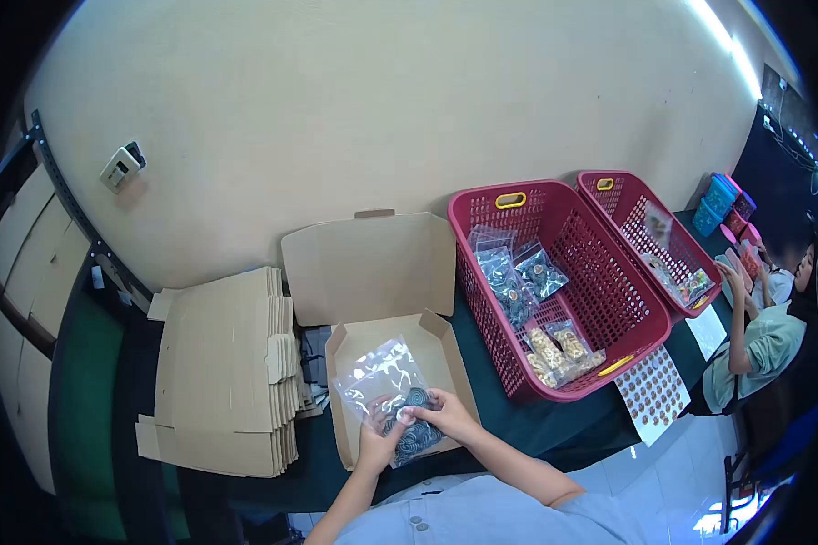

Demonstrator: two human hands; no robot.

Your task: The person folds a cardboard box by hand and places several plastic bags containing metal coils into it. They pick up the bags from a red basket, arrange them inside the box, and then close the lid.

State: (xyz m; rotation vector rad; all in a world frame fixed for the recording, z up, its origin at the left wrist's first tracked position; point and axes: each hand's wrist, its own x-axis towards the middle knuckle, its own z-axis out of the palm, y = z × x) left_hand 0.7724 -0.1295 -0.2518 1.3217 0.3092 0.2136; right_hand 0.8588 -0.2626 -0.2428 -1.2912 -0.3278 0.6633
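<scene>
Both hands hold a clear plastic bag (382,366) with dark grey-blue, spiral-patterned pieces at its bottom end. My left hand (378,443) grips the bag's left side, its fingers partly hidden behind the plastic. From the right, my right hand (447,417) pinches the bag, with the thumbs of both hands close together on its front. The upper part of the bag is see-through and holds no pieces. Under the bag lies an open cardboard box (445,350), its lid (370,268) raised toward the wall.
Flattened cardboard boxes (216,363) are stacked at the left. To the right, a maroon basket (600,272) holds bagged snacks, with a second basket (641,193) behind it. A sticker sheet (653,392) lies by the table edge. Another person (745,350) works at far right.
</scene>
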